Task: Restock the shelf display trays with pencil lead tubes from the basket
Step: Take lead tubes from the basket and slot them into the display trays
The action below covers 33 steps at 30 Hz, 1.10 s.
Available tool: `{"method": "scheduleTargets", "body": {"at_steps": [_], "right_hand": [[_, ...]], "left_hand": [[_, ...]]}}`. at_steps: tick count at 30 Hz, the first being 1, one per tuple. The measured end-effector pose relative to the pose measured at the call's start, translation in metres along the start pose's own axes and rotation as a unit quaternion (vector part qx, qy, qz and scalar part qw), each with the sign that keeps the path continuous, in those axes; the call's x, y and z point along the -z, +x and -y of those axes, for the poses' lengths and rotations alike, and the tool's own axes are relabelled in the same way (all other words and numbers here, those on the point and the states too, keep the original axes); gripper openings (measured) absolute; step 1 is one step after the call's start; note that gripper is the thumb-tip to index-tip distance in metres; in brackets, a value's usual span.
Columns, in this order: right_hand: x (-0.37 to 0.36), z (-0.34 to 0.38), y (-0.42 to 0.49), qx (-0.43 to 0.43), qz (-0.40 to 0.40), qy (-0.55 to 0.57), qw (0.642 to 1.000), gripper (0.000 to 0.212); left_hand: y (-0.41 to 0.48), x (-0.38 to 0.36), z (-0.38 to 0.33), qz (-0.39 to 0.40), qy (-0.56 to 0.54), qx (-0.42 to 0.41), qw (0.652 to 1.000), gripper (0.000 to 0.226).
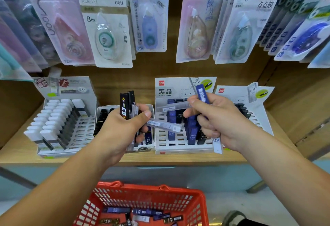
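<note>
The red basket (148, 199) at 6 o'clock runs off the bottom edge, the print on the loose lead tubes (146, 212) in it is too smeared to read, and a dark thing (237, 218) at 5 o'clock is cut off too far to name. The left hand (117, 133) and the black tubes (124, 108) it grips cover most of the narrow tray (144, 148) just off centre toward 7 o'clock, while the right hand (217, 118) and forearm hide much of the right-hand tray (259, 118) at 3 o'clock. Along 12 o'clock the hanging cards (148, 11) lose their tops to the edge, and those at 10 and 2 o'clock blur beyond reading.
</note>
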State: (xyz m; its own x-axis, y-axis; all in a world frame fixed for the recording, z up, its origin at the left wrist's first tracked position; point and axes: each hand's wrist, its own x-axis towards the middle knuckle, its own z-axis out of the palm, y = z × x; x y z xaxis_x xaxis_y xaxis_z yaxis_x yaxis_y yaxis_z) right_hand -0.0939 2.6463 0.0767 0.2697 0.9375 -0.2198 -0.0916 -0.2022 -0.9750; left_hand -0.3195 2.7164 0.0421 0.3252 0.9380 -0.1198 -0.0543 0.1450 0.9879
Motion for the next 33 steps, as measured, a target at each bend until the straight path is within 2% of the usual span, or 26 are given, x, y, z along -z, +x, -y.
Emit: {"method": "scheduleTargets", "body": {"at_steps": [6, 10, 12, 17, 22, 28, 33], "right_hand": [[0.004, -0.003, 0.003, 0.002, -0.033, 0.02, 0.999, 0.006], [0.005, -0.004, 0.003, 0.054, -0.083, -0.127, 0.987, 0.015], [0.006, -0.005, 0.005, 0.076, -0.094, -0.162, 0.979, 0.018], [0.004, -0.006, 0.009, 0.062, -0.103, -0.186, 0.975, 0.009], [0.0, -0.005, 0.007, 0.07, -0.095, -0.184, 0.976, 0.009], [-0.01, 0.0, 0.01, 0.116, -0.135, -0.183, 0.967, 0.015], [-0.03, 0.008, 0.025, 0.201, -0.15, -0.291, 0.923, 0.012]], "left_hand": [[0.002, 0.004, 0.002, 0.015, -0.002, 0.014, 1.0, 0.014], [0.001, 0.006, 0.003, 0.01, 0.001, 0.025, 1.0, 0.021], [0.002, 0.008, 0.003, -0.004, -0.007, 0.027, 1.0, 0.023], [0.002, 0.009, 0.001, -0.032, -0.032, 0.028, 0.999, 0.027], [-0.002, 0.013, -0.002, -0.048, -0.038, 0.027, 0.998, 0.027], [-0.006, 0.026, -0.005, -0.063, -0.03, 0.026, 0.997, 0.025], [-0.004, 0.032, -0.003, -0.077, -0.024, 0.025, 0.996, 0.025]]}}
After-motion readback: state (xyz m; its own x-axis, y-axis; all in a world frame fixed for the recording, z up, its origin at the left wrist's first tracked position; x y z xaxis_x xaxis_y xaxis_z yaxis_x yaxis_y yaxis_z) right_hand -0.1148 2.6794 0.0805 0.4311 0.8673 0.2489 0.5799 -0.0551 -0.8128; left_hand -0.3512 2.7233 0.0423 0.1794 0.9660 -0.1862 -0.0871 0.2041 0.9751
